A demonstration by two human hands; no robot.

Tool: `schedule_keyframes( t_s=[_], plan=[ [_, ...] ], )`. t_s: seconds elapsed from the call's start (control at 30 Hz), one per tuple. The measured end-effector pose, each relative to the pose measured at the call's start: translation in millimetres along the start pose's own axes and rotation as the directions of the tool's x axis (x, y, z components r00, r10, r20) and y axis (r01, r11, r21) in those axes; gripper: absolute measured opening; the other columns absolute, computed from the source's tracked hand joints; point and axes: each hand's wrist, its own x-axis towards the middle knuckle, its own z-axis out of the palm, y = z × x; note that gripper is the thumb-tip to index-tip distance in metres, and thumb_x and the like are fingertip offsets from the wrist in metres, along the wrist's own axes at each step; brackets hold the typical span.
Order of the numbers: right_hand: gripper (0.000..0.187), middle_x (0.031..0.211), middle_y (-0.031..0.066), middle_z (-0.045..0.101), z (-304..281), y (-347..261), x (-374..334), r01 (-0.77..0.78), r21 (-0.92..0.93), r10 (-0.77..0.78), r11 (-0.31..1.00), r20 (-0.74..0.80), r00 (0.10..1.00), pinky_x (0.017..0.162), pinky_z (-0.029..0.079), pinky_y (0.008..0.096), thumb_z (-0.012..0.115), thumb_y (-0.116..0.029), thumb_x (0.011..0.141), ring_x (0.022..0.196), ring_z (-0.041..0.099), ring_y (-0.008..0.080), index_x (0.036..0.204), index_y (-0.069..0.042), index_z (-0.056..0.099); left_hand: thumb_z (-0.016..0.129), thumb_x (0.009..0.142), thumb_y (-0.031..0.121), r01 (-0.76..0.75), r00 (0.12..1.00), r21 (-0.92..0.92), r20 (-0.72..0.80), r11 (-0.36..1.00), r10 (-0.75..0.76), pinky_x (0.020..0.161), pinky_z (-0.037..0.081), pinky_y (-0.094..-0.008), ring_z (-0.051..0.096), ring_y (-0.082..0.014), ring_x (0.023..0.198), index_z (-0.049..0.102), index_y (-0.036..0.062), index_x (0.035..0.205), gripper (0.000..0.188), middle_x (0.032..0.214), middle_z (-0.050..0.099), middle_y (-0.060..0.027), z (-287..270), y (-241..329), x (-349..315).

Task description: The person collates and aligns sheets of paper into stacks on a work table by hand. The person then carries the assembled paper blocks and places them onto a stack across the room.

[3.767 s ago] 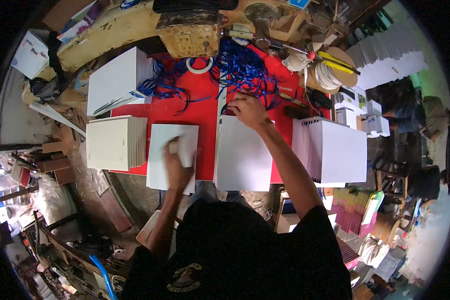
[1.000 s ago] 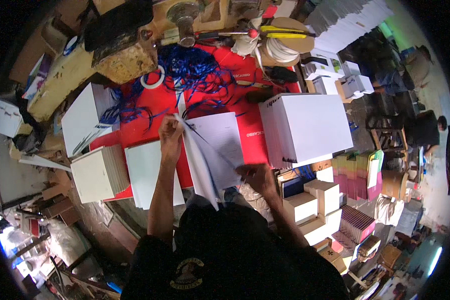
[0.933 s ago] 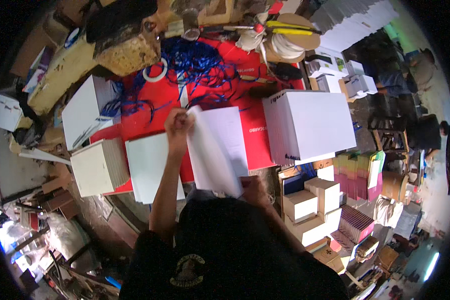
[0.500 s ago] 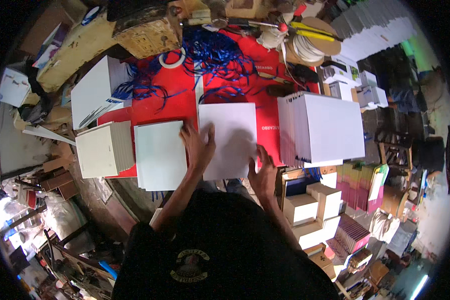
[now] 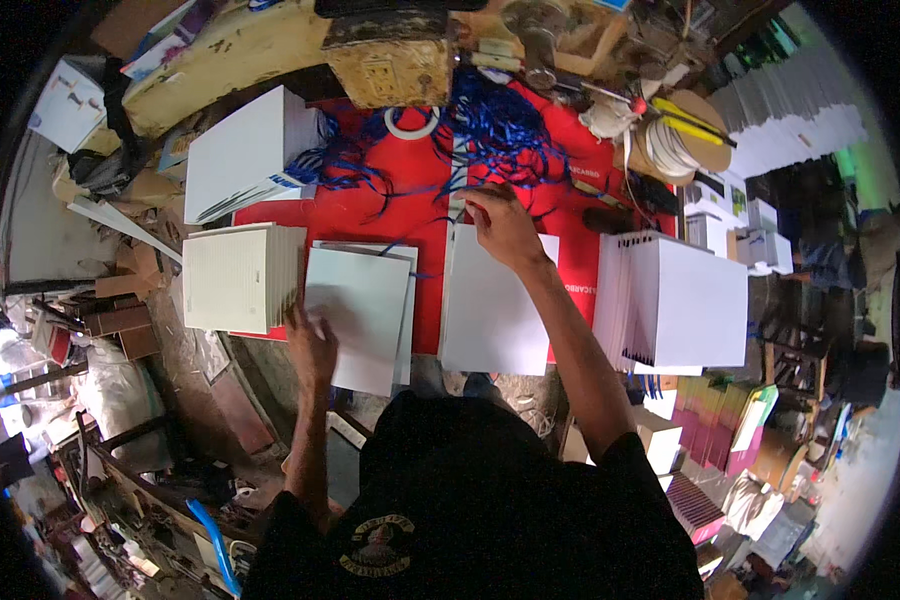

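Observation:
My left hand (image 5: 312,343) is at the left edge of a white book block (image 5: 355,315), fingers loosely spread and thumb by its surface. That block lies askew on another white one; a thin blue ribbon (image 5: 400,248) shows at their upper right. My right hand (image 5: 505,222) is raised over the top of a second white block (image 5: 495,320), fingers bent together and pointing left toward the tangled blue ribbons (image 5: 510,135). Whatever is in its fingertips, if anything, is too small to make out. A cream stack of book blocks (image 5: 240,278) stands left of my left hand.
The red work surface (image 5: 425,220) carries a tall white stack (image 5: 700,300) at right and another (image 5: 240,160) at the back left. A tape roll (image 5: 412,122), a wooden box (image 5: 390,60), a cord spool (image 5: 670,150) and yellow-handled cutters (image 5: 690,122) are at the back.
My left hand has moved left across the nearer-left white block, whose top piece now lies turned. My right hand has risen from the middle block's lower right edge to its top. The view has shifted.

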Motion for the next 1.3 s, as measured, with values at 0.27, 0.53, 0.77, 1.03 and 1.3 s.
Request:
schedule_keyframes(
  t_s=[0.27, 0.53, 0.77, 1.03, 1.3],
  plan=[
    [0.019, 0.095, 0.0178, 0.066, 67.6, 19.4, 44.8, 0.422, -0.357, -0.274, 0.833, 0.397, 0.876, 0.078, 0.052, 0.0491, 0.068, -0.013, 0.071, 0.090, 0.065, 0.0358, 0.087, -0.004, 0.067, 0.077, 0.077, 0.032, -0.097, 0.985, -0.160, 0.129, 0.982, 0.118, 0.104, 0.026, -0.0551, 0.037, -0.0395, 0.126, 0.042, 0.0060, 0.135, 0.072, 0.134, 0.043, -0.0197, 19.0, 134.1, 6.6],
    [0.046, 0.109, 0.0187, 0.067, -61.8, 61.3, 54.1, -0.387, -0.701, 0.485, 0.599, -0.067, 0.872, 0.086, 0.054, 0.0474, 0.070, -0.034, 0.080, 0.104, 0.065, 0.0354, 0.116, -0.007, 0.063, 0.082, 0.071, 0.043, -0.051, 0.985, -0.091, 0.158, 0.995, 0.065, 0.104, 0.023, -0.0604, 0.028, -0.0449, 0.132, 0.025, 0.0097, 0.148, 0.102, 0.147, 0.023, -0.0258, 32.6, 97.7, 0.3],
    [0.033, 0.122, 0.0134, 0.058, -26.8, -6.6, 49.2, 0.475, -0.326, -0.328, 0.817, 0.415, 0.849, 0.104, 0.042, 0.0431, 0.061, -0.003, 0.080, 0.121, 0.049, 0.0324, 0.110, -0.014, 0.071, 0.071, 0.083, 0.031, -0.516, 0.767, -0.392, 0.185, 0.762, 0.614, 0.093, 0.042, -0.0449, 0.045, -0.0348, 0.120, 0.052, 0.0023, 0.130, 0.057, 0.131, 0.046, -0.0208, 81.3, 173.5, 23.5],
    [0.019, 0.113, 0.0047, 0.064, -33.2, 19.3, 69.1, 0.673, -0.408, -0.387, 0.617, 0.587, 0.711, 0.100, 0.045, 0.0352, 0.062, -0.017, 0.078, 0.115, 0.052, 0.0243, 0.091, -0.016, 0.076, 0.067, 0.085, 0.043, -0.578, 0.748, -0.265, 0.207, 0.772, 0.631, 0.097, 0.040, -0.0477, 0.045, -0.0375, 0.119, 0.059, 0.0005, 0.123, 0.057, 0.130, 0.050, -0.0201, 136.0, 207.0, 46.3],
    [0.015, 0.091, 0.0050, 0.072, -103.4, 30.8, 15.1, 0.103, -0.333, -0.067, 0.937, 0.118, 0.991, 0.085, 0.051, 0.0383, 0.064, -0.017, 0.087, 0.085, 0.064, 0.0246, 0.093, -0.019, 0.077, 0.078, 0.076, 0.038, -0.592, 0.745, -0.403, 0.057, 0.698, 0.665, 0.094, 0.042, -0.0461, 0.048, -0.0351, 0.112, 0.065, 0.0073, 0.110, 0.047, 0.119, 0.055, -0.0127, 149.2, 198.2, 54.1]
  ],
)
